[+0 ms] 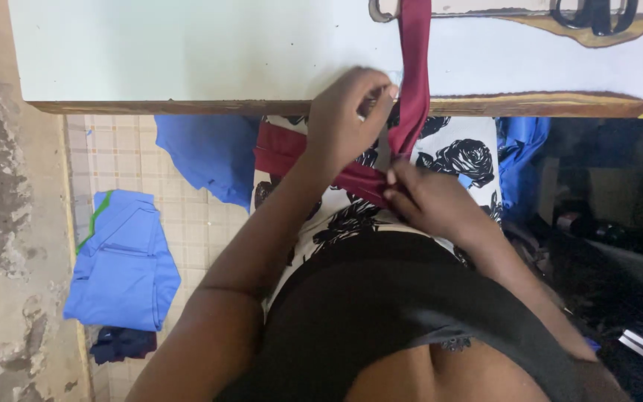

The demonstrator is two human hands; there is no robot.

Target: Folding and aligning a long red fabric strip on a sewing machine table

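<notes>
Maroon cloth is what both my hands are working on: a long, narrow maroon fabric strip (415,82) that is running from my lap, low in the middle of the frame, up over the table edge and out through the top of the frame.

Nearest me, my right hand (433,202) is lying just right of centre on my black-and-white rose-print skirt (459,158), its fingertips pinching shut on the lower part of the strip where it is bunching into a wider maroon fold across my lap. A little farther up, my left hand (347,119) is curling over the wooden front edge of the pale sewing table (187,52), thumb and fingers closing on the strip's left edge right at that edge.

So the strip's long axis is lying almost straight up and down in the frame, leaning slightly right, with my left hand the higher and nearer to the table, my right the lower anchor.

Farther off, blue garments (122,264) are lying on the tiled floor at lower left, and black-handled scissors (594,15) are resting at the upper right on the table.
</notes>
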